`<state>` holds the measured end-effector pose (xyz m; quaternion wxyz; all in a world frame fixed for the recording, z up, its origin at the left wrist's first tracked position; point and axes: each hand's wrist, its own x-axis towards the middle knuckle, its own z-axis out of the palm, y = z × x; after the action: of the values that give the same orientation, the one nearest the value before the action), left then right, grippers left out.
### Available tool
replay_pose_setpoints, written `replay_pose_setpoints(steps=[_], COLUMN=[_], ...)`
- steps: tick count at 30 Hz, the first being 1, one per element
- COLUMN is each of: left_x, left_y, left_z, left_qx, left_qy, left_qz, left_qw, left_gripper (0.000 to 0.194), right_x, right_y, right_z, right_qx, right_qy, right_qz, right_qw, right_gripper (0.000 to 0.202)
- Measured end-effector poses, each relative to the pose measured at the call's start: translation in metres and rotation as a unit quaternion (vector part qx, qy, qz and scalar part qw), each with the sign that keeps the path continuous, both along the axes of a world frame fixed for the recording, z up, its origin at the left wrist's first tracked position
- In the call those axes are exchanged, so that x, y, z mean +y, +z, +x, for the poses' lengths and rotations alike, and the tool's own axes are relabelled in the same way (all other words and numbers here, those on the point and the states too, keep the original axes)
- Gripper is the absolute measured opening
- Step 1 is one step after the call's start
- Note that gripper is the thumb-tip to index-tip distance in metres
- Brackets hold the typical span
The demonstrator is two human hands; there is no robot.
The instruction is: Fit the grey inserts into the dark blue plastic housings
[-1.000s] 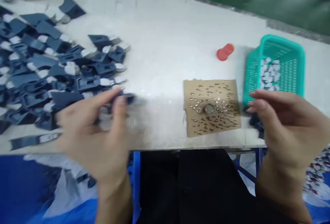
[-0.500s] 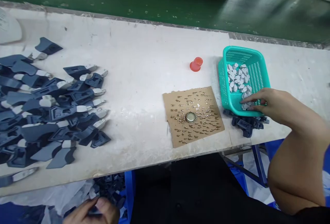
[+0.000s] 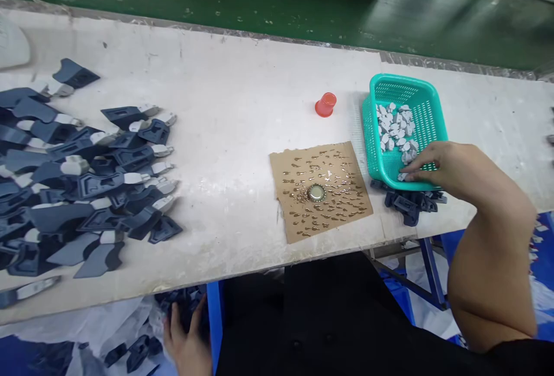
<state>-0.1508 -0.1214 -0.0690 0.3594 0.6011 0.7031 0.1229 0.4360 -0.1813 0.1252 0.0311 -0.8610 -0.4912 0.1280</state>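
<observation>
My right hand [image 3: 450,168] reaches over the near rim of a green plastic basket [image 3: 375,134]. Its thumb and fingertips are pinched on a small grey plastic piece [image 3: 402,176]. More of these grey pieces [image 3: 393,125] lie in a loose heap inside the basket. Below the table edge, my left hand [image 3: 190,341] is open, its fingers spread among dark blue-grey plastic parts [image 3: 175,297] in a bin; whether a fingertip touches one, I cannot tell.
Dark parts with light grey ends [image 3: 104,185] crowd the table's left. Brown cardboard [image 3: 298,229] carries glossy brown drops and a bottle cap [image 3: 317,192]; a red cup [image 3: 325,105] stands behind. Several dark parts [image 3: 409,206] lie at the basket's near side.
My left hand has moved right and forward into the bin, its fingers going from curled to spread. My right hand has shifted slightly left within the basket, and a small grey piece now shows between its fingertips.
</observation>
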Motion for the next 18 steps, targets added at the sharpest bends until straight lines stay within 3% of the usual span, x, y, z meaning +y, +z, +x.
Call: replay_pose_setpoints(steps=[4,8,11,14,18], left_x=[0.011,0.015,0.020,0.037,0.064], left_y=[-0.003,-0.002,0.008,0.035,0.093], left_z=[0.005,0.002,-0.003,-0.001,0.026], left_qx=[-0.034,-0.056,-0.073,-0.150,-0.337], left_qy=[-0.001,0.037,0.099,0.212,0.402], left_qz=[-0.016,-0.072,-0.108,-0.101,-0.111], left_qw=[0.999,0.995,0.987,0.960,0.844], left_gripper=[0.024,0.033,0.048,0.049,0.057], right_x=[0.004,0.005,0.005,0.008,0.018], right_y=[0.004,0.017,0.024,0.024,0.019], right_z=[-0.011,-0.036,-0.053,-0.069,-0.094], right_qx=[0.032,0.103,0.181,0.260,0.381], right_qy=[-0.011,-0.044,-0.072,-0.083,-0.087], right_qz=[0.039,0.090,0.167,0.237,0.273], right_qw=[0.999,0.990,0.967,0.933,0.879], right_gripper=[0.040,0.031,0.024,0.025,0.022])
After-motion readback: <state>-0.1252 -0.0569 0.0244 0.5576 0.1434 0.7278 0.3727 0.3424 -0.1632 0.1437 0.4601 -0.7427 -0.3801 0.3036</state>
